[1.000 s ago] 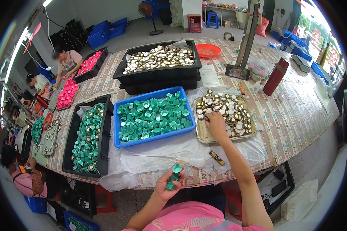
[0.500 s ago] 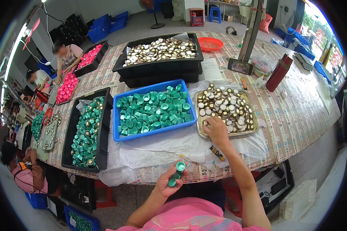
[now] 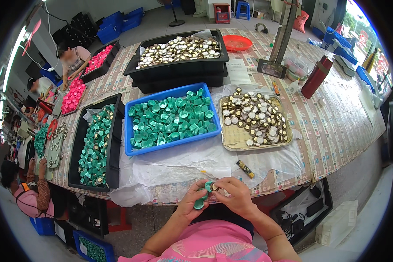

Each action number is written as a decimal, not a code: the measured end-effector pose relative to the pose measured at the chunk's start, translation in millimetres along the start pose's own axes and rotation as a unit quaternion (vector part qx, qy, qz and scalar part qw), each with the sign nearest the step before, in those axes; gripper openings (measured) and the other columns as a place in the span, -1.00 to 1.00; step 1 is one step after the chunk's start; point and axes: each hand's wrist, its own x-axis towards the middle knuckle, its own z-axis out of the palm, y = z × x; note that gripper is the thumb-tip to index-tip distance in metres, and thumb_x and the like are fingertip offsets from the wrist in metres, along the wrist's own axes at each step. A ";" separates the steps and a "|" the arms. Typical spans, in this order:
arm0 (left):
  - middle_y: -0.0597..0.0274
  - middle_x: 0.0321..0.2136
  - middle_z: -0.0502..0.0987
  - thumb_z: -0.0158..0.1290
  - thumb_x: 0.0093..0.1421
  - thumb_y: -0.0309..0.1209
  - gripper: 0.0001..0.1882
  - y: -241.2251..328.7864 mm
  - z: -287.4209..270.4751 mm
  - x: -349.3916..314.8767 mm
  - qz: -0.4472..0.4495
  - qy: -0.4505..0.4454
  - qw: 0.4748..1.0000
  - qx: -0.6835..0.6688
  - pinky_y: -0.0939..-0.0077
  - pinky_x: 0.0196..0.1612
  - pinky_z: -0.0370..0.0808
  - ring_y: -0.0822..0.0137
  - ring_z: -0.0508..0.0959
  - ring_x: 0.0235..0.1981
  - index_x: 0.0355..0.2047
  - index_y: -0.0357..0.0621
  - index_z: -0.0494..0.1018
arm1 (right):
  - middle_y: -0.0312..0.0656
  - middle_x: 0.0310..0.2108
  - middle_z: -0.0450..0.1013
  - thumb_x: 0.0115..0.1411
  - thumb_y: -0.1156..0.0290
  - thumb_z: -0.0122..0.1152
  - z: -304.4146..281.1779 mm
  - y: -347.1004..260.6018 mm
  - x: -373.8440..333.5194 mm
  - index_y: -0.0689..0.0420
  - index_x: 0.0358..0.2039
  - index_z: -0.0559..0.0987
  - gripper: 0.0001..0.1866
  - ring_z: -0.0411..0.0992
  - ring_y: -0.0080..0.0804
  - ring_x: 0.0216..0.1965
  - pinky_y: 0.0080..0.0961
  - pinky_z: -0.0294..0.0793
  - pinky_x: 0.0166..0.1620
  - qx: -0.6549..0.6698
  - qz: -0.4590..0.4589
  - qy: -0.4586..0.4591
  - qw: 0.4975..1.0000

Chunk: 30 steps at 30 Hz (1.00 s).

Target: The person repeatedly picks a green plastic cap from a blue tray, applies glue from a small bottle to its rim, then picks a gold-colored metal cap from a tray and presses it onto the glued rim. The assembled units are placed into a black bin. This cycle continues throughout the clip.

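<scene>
Spreading across most of the view, a table [image 3: 336, 126] with a patterned cover carries several wide containers. A crinkled white sheet [image 3: 174, 168] lies along its near edge, partly under some of them. Toward the far side, a black crate [image 3: 179, 70] heaped with brown-and-white discs [image 3: 183, 50] rests on top of another black crate. At the left, a deep black box [image 3: 114, 148] holds green cups [image 3: 94, 148], some with discs in them. To its right, a blue bin [image 3: 174, 149] is filled with more green cups, tipped every way. Just beside the bin, a shallow metal tray [image 3: 233, 136] bears a loose pile of discs, thickest at the middle and right, its front left corner bare. Past the tray, a red flask [image 3: 317, 77] stands on the table. Nearest the body, two hands meet at the table's front edge: the left hand [image 3: 191, 198] curls its fingers around a few cups, while the right hand [image 3: 235, 194] has thumb and fingertips pinched together. A small black-and-yellow stick [image 3: 245, 169] lies beyond the right hand. Fingers partly hide the held cups [image 3: 199, 204], so their number is unclear. Smallest of all, the held disc [image 3: 214, 186] is in the right hand's pinch, right at the mouth of the uppermost cup.
</scene>
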 end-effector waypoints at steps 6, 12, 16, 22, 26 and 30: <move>0.27 -0.20 0.48 0.09 0.17 -0.57 -0.62 -1.5 4.3 -1.3 0.005 0.026 0.999 0.037 0.67 -0.46 0.54 0.47 0.54 -0.29 0.00 -0.04 0.37 | -0.19 -0.33 0.52 -0.08 0.45 0.42 -1.9 -3.4 -1.1 0.12 -0.31 0.61 -0.73 0.51 -0.29 -0.33 -0.46 0.48 -0.29 -0.025 -0.015 0.008 1.000; 0.27 -0.21 0.48 0.10 0.15 -0.59 -0.61 -4.5 1.7 -0.4 0.012 0.009 0.997 0.073 0.68 -0.45 0.53 0.47 0.53 -0.29 -0.01 -0.08 0.37 | -0.21 -0.31 0.53 -0.08 0.44 0.42 -2.5 -3.3 -5.1 0.10 -0.31 0.63 -0.73 0.51 -0.31 -0.33 -0.46 0.46 -0.30 -0.029 -0.018 0.011 0.999; 0.22 -0.18 0.48 0.10 0.12 -0.62 -0.60 -5.3 -1.5 0.4 -0.001 0.008 0.998 0.067 0.64 -0.47 0.51 0.42 0.53 -0.29 -0.01 -0.07 0.38 | -0.20 -0.31 0.51 -0.03 0.47 0.35 -4.2 -1.3 -8.7 0.13 -0.28 0.59 -0.75 0.48 -0.25 -0.30 -0.40 0.49 -0.28 -0.029 -0.035 -0.005 0.999; 0.24 -0.20 0.49 0.10 0.13 -0.61 -0.59 -5.5 2.3 -1.0 -0.004 0.006 0.998 0.070 0.65 -0.46 0.51 0.44 0.53 -0.29 0.01 -0.09 0.39 | -0.20 -0.26 0.50 -0.04 0.50 0.35 -7.3 -2.8 -10.8 0.13 -0.26 0.59 -0.73 0.47 -0.24 -0.30 -0.40 0.48 -0.28 -0.033 -0.062 -0.006 0.998; 0.24 -0.21 0.49 0.11 0.13 -0.61 -0.60 -5.6 2.1 -0.5 0.000 0.006 0.996 0.085 0.65 -0.46 0.52 0.44 0.53 -0.29 -0.01 -0.10 0.41 | -0.20 -0.25 0.49 -0.04 0.50 0.35 -7.7 -1.3 -11.3 0.13 -0.26 0.59 -0.73 0.46 -0.24 -0.31 -0.40 0.47 -0.27 -0.033 -0.070 -0.006 0.997; 0.24 -0.21 0.50 0.12 0.11 -0.64 -0.59 -5.3 2.8 -1.3 -0.006 0.014 0.996 0.089 0.65 -0.47 0.52 0.43 0.54 -0.29 -0.02 -0.10 0.41 | -0.21 -0.25 0.49 -0.05 0.51 0.35 -8.6 0.2 -11.4 0.15 -0.25 0.59 -0.72 0.46 -0.25 -0.32 -0.41 0.47 -0.28 -0.046 -0.101 0.005 0.994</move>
